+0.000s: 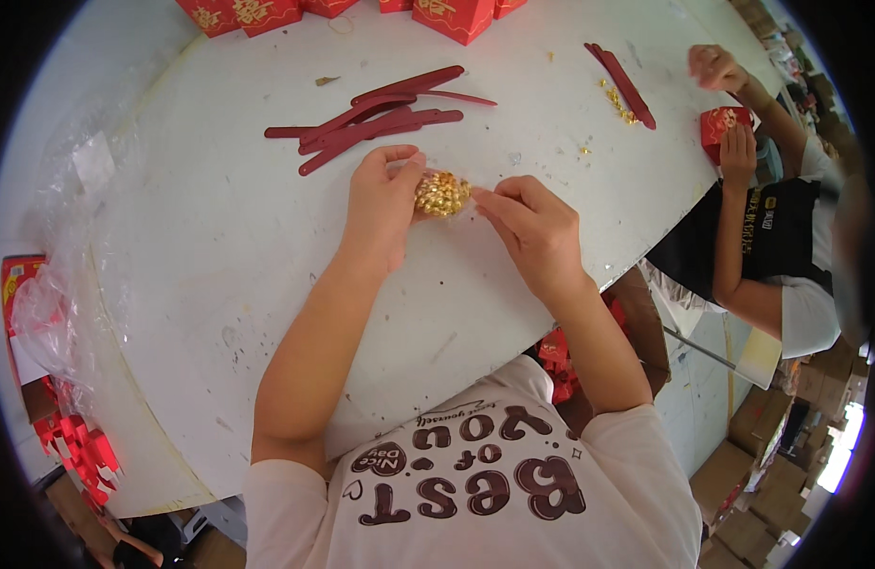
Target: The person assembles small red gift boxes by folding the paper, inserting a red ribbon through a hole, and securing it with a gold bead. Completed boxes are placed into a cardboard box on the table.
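Note:
Between my hands, above the white table (267, 237), is a small clear plastic bag (444, 193) full of shiny gold pieces, perhaps rivets or beads. My left hand (385, 194) is closed on the bag's left side, fingers curled round it. With thumb and forefinger my right hand (532, 223) pinches the bag's right end. Just beyond my hands lies a loose pile of dark red strips (381, 119) with rounded ends, some crossing over others.
Red boxes (452, 17) with gold print stand along the far edge. At right a co-worker's hand (738, 152) touches a red box (712, 128), near more strips (627, 85) and scattered gold pieces (616, 102). Clear plastic sheeting (68, 284) hangs at left. Below the table's right edge is a carton (646, 332).

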